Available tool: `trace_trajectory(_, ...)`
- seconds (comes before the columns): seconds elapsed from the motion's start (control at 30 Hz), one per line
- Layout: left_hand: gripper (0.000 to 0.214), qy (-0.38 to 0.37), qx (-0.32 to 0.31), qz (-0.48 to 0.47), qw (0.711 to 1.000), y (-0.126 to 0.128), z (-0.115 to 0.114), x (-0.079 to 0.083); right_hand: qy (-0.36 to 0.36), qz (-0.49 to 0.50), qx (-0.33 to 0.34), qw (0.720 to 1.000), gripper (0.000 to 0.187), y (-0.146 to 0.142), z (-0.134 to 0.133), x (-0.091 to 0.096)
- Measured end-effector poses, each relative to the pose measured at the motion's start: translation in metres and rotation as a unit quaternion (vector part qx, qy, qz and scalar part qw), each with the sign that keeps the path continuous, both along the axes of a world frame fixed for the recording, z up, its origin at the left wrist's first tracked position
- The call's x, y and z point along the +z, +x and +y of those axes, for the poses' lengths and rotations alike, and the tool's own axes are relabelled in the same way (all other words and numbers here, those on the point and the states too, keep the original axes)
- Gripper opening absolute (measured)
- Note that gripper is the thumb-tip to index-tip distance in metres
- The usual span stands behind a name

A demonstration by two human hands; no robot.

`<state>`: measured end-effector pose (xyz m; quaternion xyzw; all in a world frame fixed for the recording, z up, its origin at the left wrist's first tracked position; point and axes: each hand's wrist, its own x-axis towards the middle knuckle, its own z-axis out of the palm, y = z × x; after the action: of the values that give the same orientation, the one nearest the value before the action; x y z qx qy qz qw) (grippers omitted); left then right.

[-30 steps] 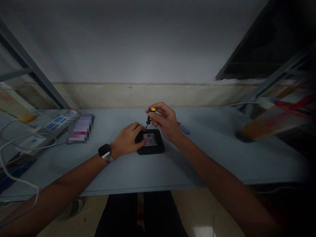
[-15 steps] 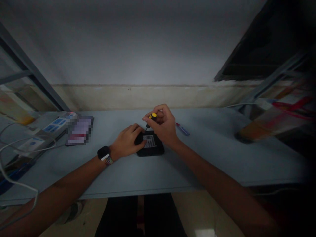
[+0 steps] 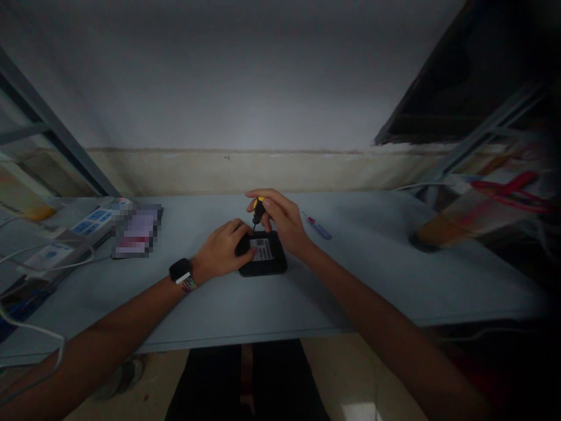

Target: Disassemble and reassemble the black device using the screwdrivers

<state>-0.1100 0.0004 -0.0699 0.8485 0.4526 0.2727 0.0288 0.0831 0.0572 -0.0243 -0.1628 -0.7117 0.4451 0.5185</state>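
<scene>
A flat black box with rounded corners (image 3: 267, 268) lies on the table, a white printed label on its upper face. My left hand (image 3: 223, 248) grips its left side, thumb on top near the label and fingers along the far left corner. In my right hand (image 3: 284, 222) is a yellow-and-black screwdriver (image 3: 258, 210), held nearly upright between thumb and fingers. Its thin shaft points down at the box's far left edge, close to my left fingertips; whether the tip sits in a screw is too small to tell.
Right of my right hand lies a small blue-and-red screwdriver-like tool (image 3: 319, 228). A phone (image 3: 138, 231) and a white power strip (image 3: 83, 234) with cables are on the left. A cup-like container (image 3: 442, 231) lies tilted at the right. A wall (image 3: 263, 169) closes the back.
My right hand has turned and its fingers have stretched out around the screwdriver handle, which stands more upright. The view has shifted slightly; my left hand keeps its hold on the box.
</scene>
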Motion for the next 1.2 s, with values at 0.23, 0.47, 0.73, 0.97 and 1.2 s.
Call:
trace_trajectory(0.23, 0.030, -0.009, 0.002, 0.007, 1.000, -0.001, 0.001, -0.002, -0.065, 0.019, 0.038, 0.997, 0.026, -0.001, 0.001, 0.007)
trace_trajectory(0.47, 0.046, -0.037, -0.002, -0.014, 0.999, 0.000, 0.001, -0.002, -0.123, 0.035, -0.026, 0.991, 0.043, -0.006, -0.001, 0.010)
trace_trajectory(0.73, 0.104, -0.147, -0.047, -0.099, 0.983, -0.005, 0.004, -0.003, -0.154, 0.153, -0.051, 0.975, 0.041, 0.011, 0.023, 0.018)
trace_trajectory(0.97, 0.110, -0.175, -0.111, -0.216, 0.954, 0.000, -0.007, -0.005, -0.342, 0.306, -0.021, 0.888, 0.025, 0.045, 0.062, 0.018)
trace_trajectory(1.2, 0.098, -0.093, -0.138, -0.196, 0.966, 0.008, -0.014, 0.004, -0.351, 0.316, 0.001, 0.881, 0.022, 0.060, 0.077, 0.010)
